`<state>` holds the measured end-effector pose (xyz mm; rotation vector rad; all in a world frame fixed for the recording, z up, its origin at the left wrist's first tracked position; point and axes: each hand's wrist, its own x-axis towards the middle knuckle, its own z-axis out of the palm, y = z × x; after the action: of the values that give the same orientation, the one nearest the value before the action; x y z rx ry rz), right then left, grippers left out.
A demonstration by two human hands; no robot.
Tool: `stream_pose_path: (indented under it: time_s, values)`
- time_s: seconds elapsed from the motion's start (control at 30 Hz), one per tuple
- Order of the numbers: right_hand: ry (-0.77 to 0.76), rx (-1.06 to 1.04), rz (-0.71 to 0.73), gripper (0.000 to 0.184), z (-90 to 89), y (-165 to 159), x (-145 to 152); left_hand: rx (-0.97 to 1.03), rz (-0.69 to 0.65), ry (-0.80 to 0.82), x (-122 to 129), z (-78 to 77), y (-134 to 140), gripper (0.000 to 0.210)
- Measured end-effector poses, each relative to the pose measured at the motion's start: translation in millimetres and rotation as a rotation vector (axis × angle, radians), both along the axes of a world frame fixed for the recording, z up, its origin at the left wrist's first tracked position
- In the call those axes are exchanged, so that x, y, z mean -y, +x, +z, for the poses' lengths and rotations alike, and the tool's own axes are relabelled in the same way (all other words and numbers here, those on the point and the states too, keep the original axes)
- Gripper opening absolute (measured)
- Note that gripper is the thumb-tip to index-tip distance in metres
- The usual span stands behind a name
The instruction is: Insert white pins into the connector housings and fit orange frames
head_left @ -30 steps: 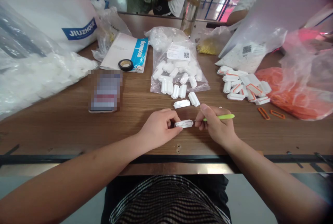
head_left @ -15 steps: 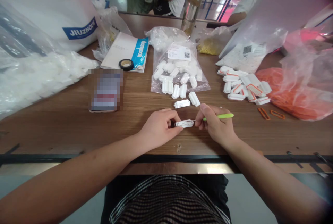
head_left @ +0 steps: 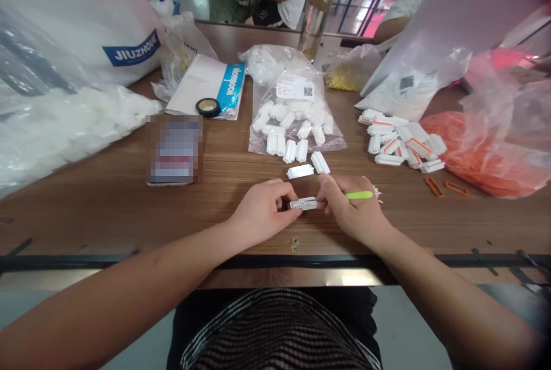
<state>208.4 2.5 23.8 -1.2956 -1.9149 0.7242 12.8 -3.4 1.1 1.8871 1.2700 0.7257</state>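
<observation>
Between the thumb and fingers of my left hand (head_left: pixel 267 209) is a small white plastic connector housing (head_left: pixel 303 204) with a row of tiny holes along its side. My right hand (head_left: pixel 350 203) pinches a thin tool with a bright green handle (head_left: pixel 359 195). Its fingertips meet the housing's right end, and the tool's tip is hidden there. Just beyond my hands lie two loose white housings (head_left: pixel 300 171), with several more by the mouth of a clear plastic bag (head_left: pixel 297 90). Tiny white pieces (head_left: pixel 377 193) show beside my right hand.
Right of my hands are a pile of white housings with orange inserts (head_left: pixel 400 139), two loose orange frames (head_left: pixel 456 187) and a bag of orange parts (head_left: pixel 486 158). To the left lie a phone (head_left: pixel 175 151), a notebook (head_left: pixel 193 86) and black tape (head_left: pixel 208 107). A bottle (head_left: pixel 316 20) stands behind.
My right hand has moved left, closing up to the housing's right end, and the green handle has shifted left with it. The tiny white pieces are now uncovered. My left hand stays put.
</observation>
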Motion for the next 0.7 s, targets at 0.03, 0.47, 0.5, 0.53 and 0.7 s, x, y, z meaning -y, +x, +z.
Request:
stream_pose_path:
  time_s: [0.03, 0.47, 0.5, 0.53, 0.7]
  values:
    - [-0.016, -0.039, -0.001, 0.049, -1.3, 1.5, 0.0, 0.000, -0.002, 0.003, -0.1, -0.1, -0.1, 0.007]
    - [-0.193, -0.289, -0.067, 0.052, -8.2, 7.9, -1.1, 0.012, -0.008, -0.006, -0.4, 0.6, -0.9, 0.004]
    - [-0.199, -0.288, -0.074, 0.052, -8.3, 7.7, -1.1, 0.012, -0.009, -0.004, -0.4, 0.4, -1.1, 0.004]
    - [-0.205, -0.288, -0.082, 0.052, -8.3, 7.7, -1.0, 0.011, -0.010, -0.005, -0.4, 0.4, -1.3, 0.004]
    - [-0.219, -0.307, -0.103, 0.052, -8.7, 7.8, -0.9, 0.010, -0.010, -0.007, -0.2, 0.5, -1.3, 0.005]
